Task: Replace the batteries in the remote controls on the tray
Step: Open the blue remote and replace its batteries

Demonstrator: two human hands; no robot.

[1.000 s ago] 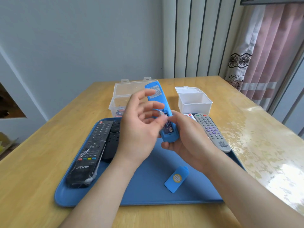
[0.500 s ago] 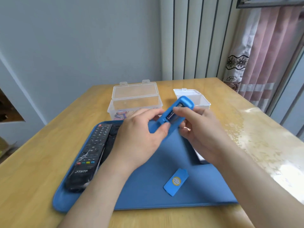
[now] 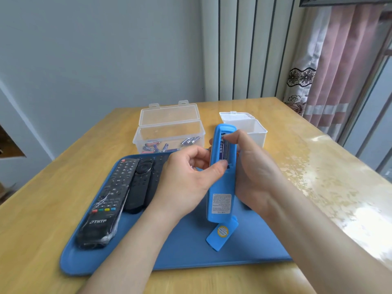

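At the far left two black remotes (image 3: 106, 200) lie side by side on the tray (image 3: 169, 251), face up and waiting their turn. Behind them the clear box (image 3: 169, 132) stands open on the table (image 3: 42, 209) with loose batteries (image 3: 163, 146) in its bottom, probably the fresh stock, close enough to reach without setting anything down. Your left hand (image 3: 186, 177) grips the blue remote (image 3: 221, 181) by its left edge, fingers curled behind and the thumb pressed on its back just below the open bay. That seems meant to steady it while the other hand works. The blue remote is held above the tray, back toward you and bay end away from you, so you look straight into the bay, where at least one cell (image 3: 224, 148) sits. Its cover (image 3: 221, 235) lies loose on the tray just below the blue remote, out of the way yet near for refitting. Your right hand (image 3: 254, 172) wraps the right edge, with its thumb tip on the cell at the bay's far end. I cannot tell whether it is seating or prying. Furthest right, the white box (image 3: 254, 132) stands open behind that hand. Its contents are hidden.
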